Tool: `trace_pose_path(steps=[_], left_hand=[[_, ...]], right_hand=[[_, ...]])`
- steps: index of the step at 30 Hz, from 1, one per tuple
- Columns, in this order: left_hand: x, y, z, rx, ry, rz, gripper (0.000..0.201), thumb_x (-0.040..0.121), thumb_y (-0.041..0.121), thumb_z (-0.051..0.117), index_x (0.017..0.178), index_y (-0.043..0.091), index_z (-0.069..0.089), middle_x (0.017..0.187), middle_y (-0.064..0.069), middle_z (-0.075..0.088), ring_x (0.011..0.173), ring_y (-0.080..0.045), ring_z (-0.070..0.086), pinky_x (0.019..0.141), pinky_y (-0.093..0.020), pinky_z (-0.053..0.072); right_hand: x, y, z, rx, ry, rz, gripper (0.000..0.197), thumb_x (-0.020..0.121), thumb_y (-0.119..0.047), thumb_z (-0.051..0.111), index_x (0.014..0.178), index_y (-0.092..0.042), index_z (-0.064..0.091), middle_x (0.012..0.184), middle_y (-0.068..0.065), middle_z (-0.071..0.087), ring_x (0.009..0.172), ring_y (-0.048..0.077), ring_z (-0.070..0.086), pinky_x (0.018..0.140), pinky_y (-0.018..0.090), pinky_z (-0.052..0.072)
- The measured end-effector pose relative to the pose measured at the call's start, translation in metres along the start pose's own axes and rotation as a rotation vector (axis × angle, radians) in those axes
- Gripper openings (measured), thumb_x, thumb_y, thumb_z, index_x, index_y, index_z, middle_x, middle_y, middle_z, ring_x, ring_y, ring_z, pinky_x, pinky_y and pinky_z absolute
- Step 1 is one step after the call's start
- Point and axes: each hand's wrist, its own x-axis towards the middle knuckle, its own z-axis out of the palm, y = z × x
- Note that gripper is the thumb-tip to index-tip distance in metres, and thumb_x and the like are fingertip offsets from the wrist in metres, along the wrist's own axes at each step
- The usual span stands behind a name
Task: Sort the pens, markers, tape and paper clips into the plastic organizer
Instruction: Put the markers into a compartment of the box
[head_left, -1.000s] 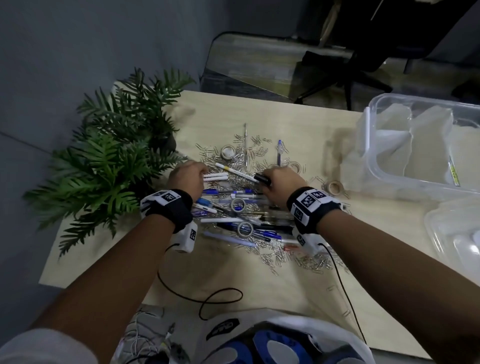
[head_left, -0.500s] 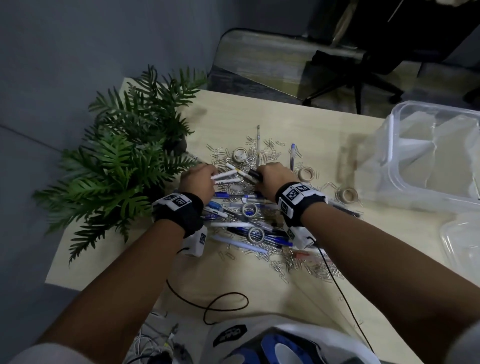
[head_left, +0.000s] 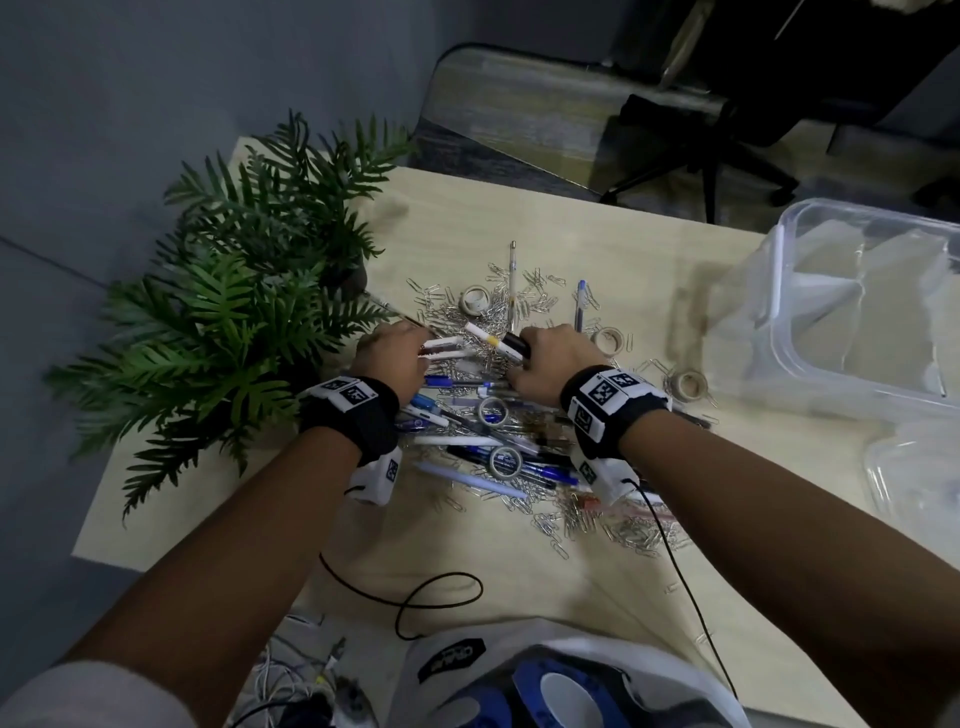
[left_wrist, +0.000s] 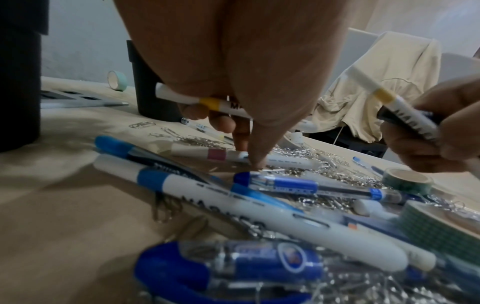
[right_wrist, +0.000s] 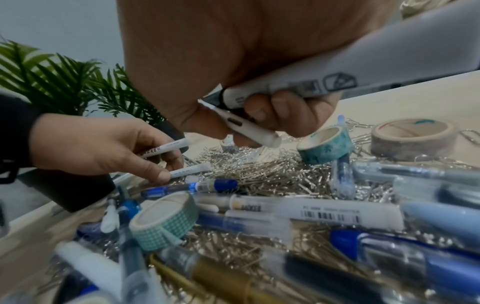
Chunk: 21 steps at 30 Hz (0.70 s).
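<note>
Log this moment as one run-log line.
left hand: holds white markers | right hand: holds white markers | pile: on table | organizer: far right, nearly empty

1. Head view: dim, cool light; wide-angle bending at the edges.
2. Plastic organizer (head_left: 852, 312) is smeared by motion blur.
3. Soft shadow lies on the table (head_left: 597, 249) just left of the organizer.
4. Wrist views: nearest pens (left_wrist: 233, 265) are out of focus.

The right hand (right_wrist: 249, 61) grips two white plastic markers (right_wrist: 363, 67) above silver paper clips (right_wrist: 272, 176); the left hand (right_wrist: 98, 148) holds two more.
</note>
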Motion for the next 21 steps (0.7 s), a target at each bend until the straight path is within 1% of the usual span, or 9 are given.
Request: trace_pose_path(steps=[4,8,11,13,14,16,18,20,21], left_hand=[[-0.005,0.007,-0.004,0.027,0.029,-0.012,0.024,0.095,0.018,0.052,0.117,0.012,0.060,0.112,-0.013,0.060,0.107,-0.032,0.052,0.090,-0.042,0.045],[-0.017,0.010,-0.009,-0.107,0.095,-0.054,0.028,0.094,0.018,0.048,0.116,0.002,0.056,0.109,-0.020,0.058,0.104,-0.037,0.052,0.090,-0.043,0.044],[-0.033,0.011,-0.013,-0.183,0.155,-0.085,0.023,0.095,0.018,0.047,0.104,-0.003,0.053,0.097,-0.024,0.058,0.089,-0.038,0.055,0.073,-0.041,0.041],[-0.044,0.008,-0.011,-0.234,0.173,-0.133,0.022,0.096,0.018,0.047,0.102,-0.003,0.051,0.088,-0.020,0.055,0.078,-0.035,0.052,0.065,-0.037,0.037],[-0.049,0.004,-0.008,-0.270,0.174,-0.170,0.022,0.096,0.019,0.047,0.103,-0.001,0.050,0.086,-0.018,0.055,0.075,-0.034,0.052,0.063,-0.037,0.039],[-0.057,-0.004,-0.003,-0.359,0.176,-0.246,0.023,0.095,0.026,0.047,0.102,0.004,0.051,0.084,-0.017,0.059,0.073,-0.035,0.055,0.063,-0.038,0.045],[-0.066,-0.011,0.003,-0.416,0.170,-0.296,0.023,0.094,0.030,0.048,0.091,0.008,0.051,0.081,-0.016,0.058,0.072,-0.033,0.053,0.063,-0.034,0.041],[-0.075,-0.016,0.009,-0.434,0.167,-0.344,0.026,0.097,0.032,0.048,0.084,0.010,0.048,0.077,-0.013,0.055,0.071,-0.030,0.050,0.065,-0.032,0.036],[-0.080,-0.019,0.012,-0.431,0.174,-0.371,0.029,0.099,0.034,0.047,0.083,0.010,0.049,0.076,-0.013,0.055,0.072,-0.031,0.051,0.065,-0.032,0.037]], right_hand=[[-0.015,-0.004,0.005,0.014,-0.016,-0.028,0.018,0.087,-0.036,0.054,0.088,-0.019,0.051,0.069,0.002,0.057,0.062,0.020,0.058,0.057,0.030,0.054],[-0.029,0.002,0.018,0.090,0.021,-0.021,0.015,0.089,-0.026,0.048,0.092,-0.014,0.057,0.069,0.003,0.059,0.061,0.022,0.058,0.056,0.030,0.052],[-0.039,0.013,0.023,0.158,0.046,-0.007,0.011,0.092,-0.020,0.046,0.092,-0.014,0.056,0.070,0.003,0.059,0.063,0.024,0.058,0.053,0.028,0.045],[-0.045,0.022,0.025,0.187,0.064,0.007,0.008,0.093,-0.019,0.046,0.096,-0.015,0.053,0.070,0.003,0.058,0.062,0.023,0.056,0.050,0.026,0.038],[-0.048,0.027,0.026,0.198,0.075,0.017,0.008,0.094,-0.020,0.047,0.099,-0.016,0.052,0.070,0.002,0.057,0.061,0.023,0.056,0.050,0.026,0.036],[-0.052,0.035,0.029,0.236,0.112,0.040,0.019,0.095,-0.025,0.050,0.111,-0.016,0.053,0.074,0.002,0.060,0.063,0.022,0.056,0.055,0.027,0.037],[-0.058,0.042,0.030,0.280,0.155,0.065,0.026,0.096,-0.032,0.051,0.118,-0.018,0.053,0.078,0.000,0.062,0.066,0.022,0.057,0.061,0.028,0.039],[-0.065,0.048,0.031,0.320,0.186,0.068,0.025,0.099,-0.034,0.051,0.119,-0.019,0.052,0.074,-0.004,0.058,0.064,0.020,0.055,0.062,0.027,0.038],[-0.068,0.051,0.032,0.336,0.195,0.074,0.024,0.100,-0.034,0.050,0.118,-0.018,0.051,0.073,-0.003,0.057,0.062,0.020,0.055,0.061,0.027,0.038]])
